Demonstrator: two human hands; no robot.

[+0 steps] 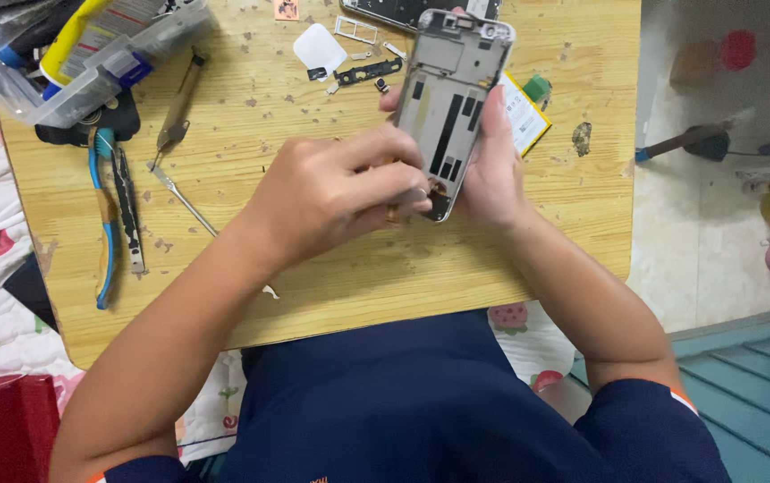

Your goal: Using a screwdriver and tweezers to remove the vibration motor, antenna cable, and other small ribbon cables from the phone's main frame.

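Note:
A silver phone frame with its inside exposed is held up over a wooden board. My right hand grips the frame along its right edge and back. My left hand pinches something small at the frame's lower end; the fingertips hide what it is. Behind the frame lie a yellow-edged phone battery, a white pad and several tiny black and metal phone parts.
Blue-handled pliers, a thin metal pick and tweezers lie on the board's left side. A clear plastic box of supplies sits at the top left corner. A hammer rests on the floor to the right.

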